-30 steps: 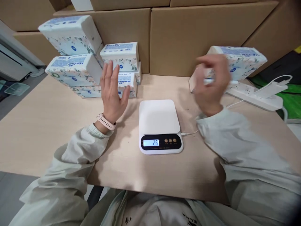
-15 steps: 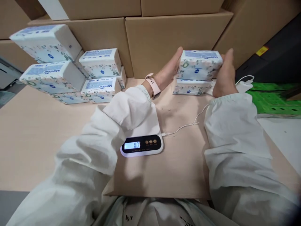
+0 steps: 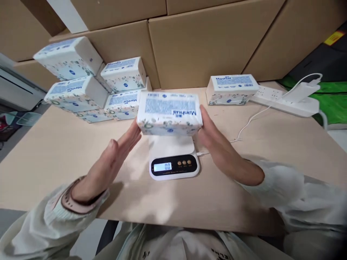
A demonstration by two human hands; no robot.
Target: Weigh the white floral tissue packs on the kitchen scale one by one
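Note:
A white and blue tissue pack (image 3: 170, 112) with a floral print is held between my two hands, over the rear part of a white digital scale (image 3: 173, 168). The scale's display reads 0.0. My left hand (image 3: 115, 157) presses on the pack's left end with its fingers. On the right end of the same pack, my right hand (image 3: 218, 146) grips with its fingertips. Another tissue pack (image 3: 231, 89) lies on the table at the back right, beside a white power strip (image 3: 287, 101).
Several tissue packs (image 3: 78, 92) are stacked at the back left of the table (image 3: 54, 159). Cardboard boxes (image 3: 203, 47) form a wall behind. A white cable (image 3: 251, 121) runs from the scale to the power strip. Something green (image 3: 332, 108) is at the far right.
Both hands have brought the upper pack from the back right to above the scale. The lower pack there stays on the table. The view has shifted, showing more of the power strip.

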